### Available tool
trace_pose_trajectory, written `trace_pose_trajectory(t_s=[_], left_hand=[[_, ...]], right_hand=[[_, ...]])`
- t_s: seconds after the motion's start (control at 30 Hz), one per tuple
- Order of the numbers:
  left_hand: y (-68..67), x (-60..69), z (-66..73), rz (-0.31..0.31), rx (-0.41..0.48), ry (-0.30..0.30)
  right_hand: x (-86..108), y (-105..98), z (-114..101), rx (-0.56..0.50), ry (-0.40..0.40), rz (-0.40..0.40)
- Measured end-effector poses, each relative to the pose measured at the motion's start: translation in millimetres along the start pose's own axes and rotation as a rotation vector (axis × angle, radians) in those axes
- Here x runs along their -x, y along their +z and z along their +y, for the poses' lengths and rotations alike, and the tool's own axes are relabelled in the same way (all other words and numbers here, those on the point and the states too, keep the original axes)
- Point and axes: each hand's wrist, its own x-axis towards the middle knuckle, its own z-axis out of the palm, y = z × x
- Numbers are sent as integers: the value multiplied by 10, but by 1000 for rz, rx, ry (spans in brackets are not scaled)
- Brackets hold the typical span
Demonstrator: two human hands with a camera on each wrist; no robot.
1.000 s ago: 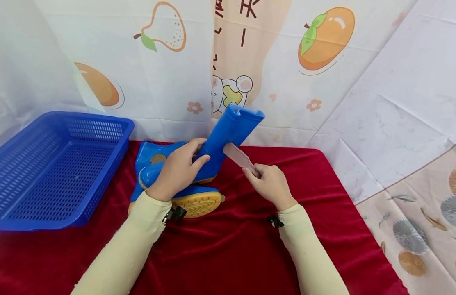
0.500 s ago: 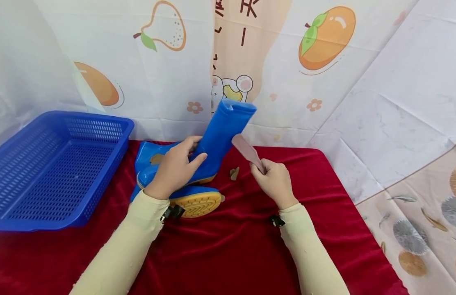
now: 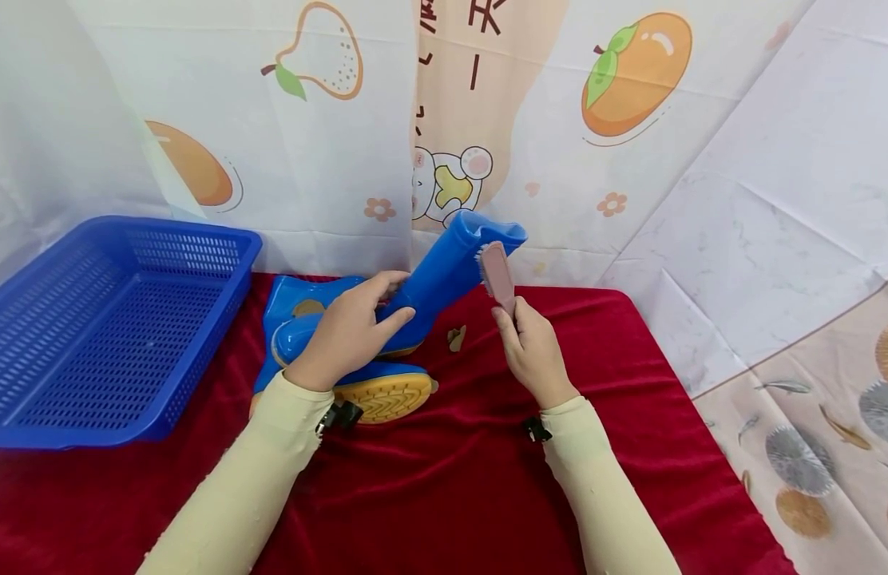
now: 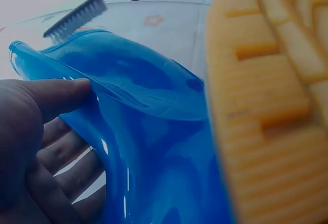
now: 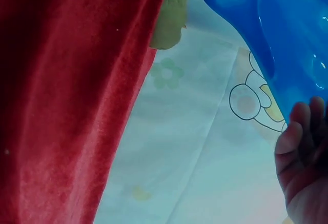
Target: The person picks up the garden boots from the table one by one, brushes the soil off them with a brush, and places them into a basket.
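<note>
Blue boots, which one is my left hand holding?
Your left hand grips the slanted boot, the one leaning up to the right, next to the brush. The lower boot instead shows its yellow patterned sole to the head camera.

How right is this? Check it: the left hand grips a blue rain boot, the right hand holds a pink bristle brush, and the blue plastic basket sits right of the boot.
The side is wrong: the head view shows the blue plastic basket left of the blue rain boot, not right. The rest stands.
</note>
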Motion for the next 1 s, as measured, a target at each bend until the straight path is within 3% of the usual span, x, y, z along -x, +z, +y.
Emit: trace_pose_trajectory(t_s=[0.27,0.53,0.77,1.0], left_hand=[[4,-39,-26,41,24,-16],[6,-37,-47,32,27,-46],[3,-46,-78,41,7,-115],[8,-34,-100,44,-36,-106]], right_hand=[[12,5,19,27,19,10],[31,5,25,-12,4,62],[28,27,28,9,20,51],[3,40,15,12,76,21]])
